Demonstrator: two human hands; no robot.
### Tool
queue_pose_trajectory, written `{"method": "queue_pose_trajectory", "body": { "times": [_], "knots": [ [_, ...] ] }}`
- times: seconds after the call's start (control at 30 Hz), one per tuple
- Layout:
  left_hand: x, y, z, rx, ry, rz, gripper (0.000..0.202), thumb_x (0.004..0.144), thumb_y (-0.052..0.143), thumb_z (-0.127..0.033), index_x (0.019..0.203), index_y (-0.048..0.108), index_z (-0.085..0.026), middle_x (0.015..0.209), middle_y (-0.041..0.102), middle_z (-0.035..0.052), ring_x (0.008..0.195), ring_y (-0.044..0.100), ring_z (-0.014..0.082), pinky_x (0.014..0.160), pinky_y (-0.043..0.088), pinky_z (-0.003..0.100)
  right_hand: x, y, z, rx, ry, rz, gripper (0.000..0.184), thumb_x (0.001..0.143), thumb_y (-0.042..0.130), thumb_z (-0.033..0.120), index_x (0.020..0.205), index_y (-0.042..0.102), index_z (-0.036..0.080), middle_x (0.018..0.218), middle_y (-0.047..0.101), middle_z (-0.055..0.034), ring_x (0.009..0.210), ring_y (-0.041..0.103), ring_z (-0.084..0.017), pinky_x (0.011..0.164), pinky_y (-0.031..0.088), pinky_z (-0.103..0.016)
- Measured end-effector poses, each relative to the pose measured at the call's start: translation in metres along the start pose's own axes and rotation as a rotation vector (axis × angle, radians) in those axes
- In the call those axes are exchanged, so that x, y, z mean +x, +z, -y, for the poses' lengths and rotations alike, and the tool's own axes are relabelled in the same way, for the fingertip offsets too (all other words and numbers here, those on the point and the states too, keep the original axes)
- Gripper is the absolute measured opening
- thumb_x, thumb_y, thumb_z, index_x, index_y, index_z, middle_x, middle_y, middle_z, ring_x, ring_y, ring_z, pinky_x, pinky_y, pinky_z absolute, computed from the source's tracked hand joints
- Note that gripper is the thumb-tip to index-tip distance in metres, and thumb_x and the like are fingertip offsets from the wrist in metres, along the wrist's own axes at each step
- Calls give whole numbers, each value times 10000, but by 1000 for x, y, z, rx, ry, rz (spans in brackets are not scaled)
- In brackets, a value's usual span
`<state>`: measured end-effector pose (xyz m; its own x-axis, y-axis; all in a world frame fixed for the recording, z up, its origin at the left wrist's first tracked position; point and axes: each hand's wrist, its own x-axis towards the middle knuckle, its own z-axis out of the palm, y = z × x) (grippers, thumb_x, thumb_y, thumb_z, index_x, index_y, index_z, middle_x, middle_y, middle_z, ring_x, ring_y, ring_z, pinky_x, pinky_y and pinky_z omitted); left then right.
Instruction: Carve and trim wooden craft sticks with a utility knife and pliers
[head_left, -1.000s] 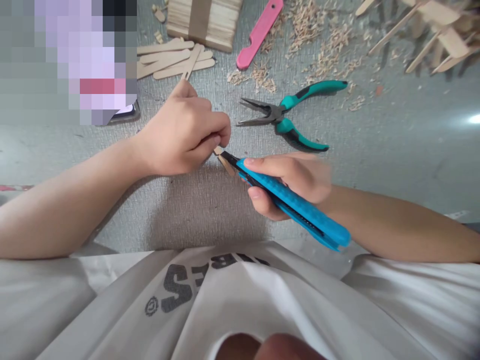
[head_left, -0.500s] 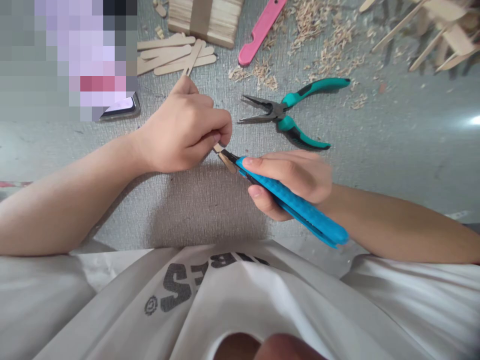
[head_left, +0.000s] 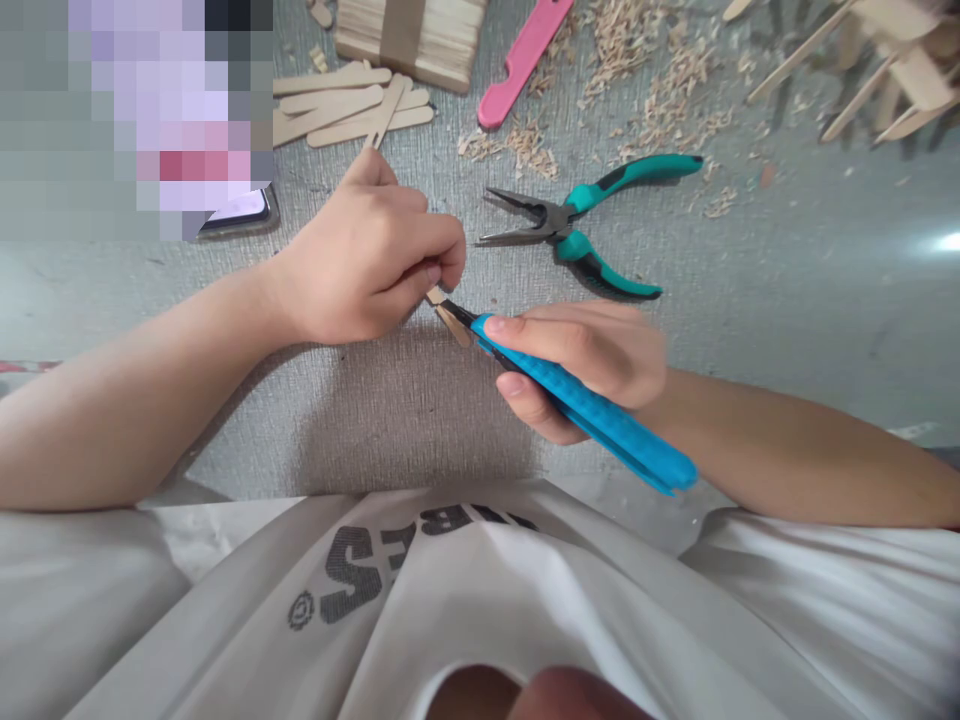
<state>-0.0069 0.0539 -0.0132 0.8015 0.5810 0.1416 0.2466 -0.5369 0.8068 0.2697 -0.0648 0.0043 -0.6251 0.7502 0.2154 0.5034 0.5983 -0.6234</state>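
My left hand (head_left: 367, 260) is closed in a pinch on a wooden craft stick (head_left: 448, 318), whose short end sticks out below the fingers. My right hand (head_left: 585, 365) is wrapped round a blue utility knife (head_left: 592, 410). The knife's black tip rests against the stick's exposed end. Both hands hover just over the grey textured surface (head_left: 420, 410), close to my chest.
Teal-handled long-nose pliers (head_left: 581, 225) lie just beyond my hands. Farther back are a pink tool (head_left: 521, 62), loose craft sticks (head_left: 345, 100), a banded bundle of sticks (head_left: 409, 35), wood shavings (head_left: 652, 70) and a stick structure (head_left: 877, 60) at the far right. A phone (head_left: 240, 212) lies left.
Both hands stay almost in place; the knife and my right hand have shifted very slightly against the stick's end.
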Motion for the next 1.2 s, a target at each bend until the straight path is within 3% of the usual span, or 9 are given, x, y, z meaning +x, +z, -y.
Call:
{"method": "queue_pose_trajectory", "body": {
  "times": [0.13,0.27,0.4,0.8,1.2],
  "knots": [
    [-1,2,-3,-5,-27,-32,150,869,773,-208,848,834,-343,678,716,-5,601,526,226,1181,422,582,-7,2,-5,-132,-63,-62,417,1098,578,384,1504,674,385,1094,897,0,873,852,-251,806,710,-426],
    [-5,2,-12,204,21,7,242,1010,551,-225,947,767,-313,759,732,12,662,579,234,1095,428,585,0,2,-4,-203,-181,-155,342,1112,580,326,1445,658,314,1014,893,11,792,844,-210,734,709,-359],
    [-6,0,-21,305,14,55,280,1048,449,-223,985,713,-291,817,750,30,693,596,235,1037,420,579,10,3,0,-144,-274,-247,262,1088,609,222,1345,659,211,933,869,-10,735,822,-176,711,695,-296],
    [-6,0,-19,302,45,59,232,1049,464,-242,1029,691,-284,809,758,6,662,617,233,983,373,560,11,4,0,-184,-309,-217,290,1105,585,248,1392,607,217,834,784,9,644,732,-169,620,645,-296],
    [-4,-5,-20,210,20,64,112,1003,530,-224,1040,624,-272,821,769,-38,672,662,193,1052,404,556,16,8,2,-211,-342,-267,317,1051,641,220,1361,624,155,776,760,-8,583,699,-184,561,637,-311]
  ]
}}
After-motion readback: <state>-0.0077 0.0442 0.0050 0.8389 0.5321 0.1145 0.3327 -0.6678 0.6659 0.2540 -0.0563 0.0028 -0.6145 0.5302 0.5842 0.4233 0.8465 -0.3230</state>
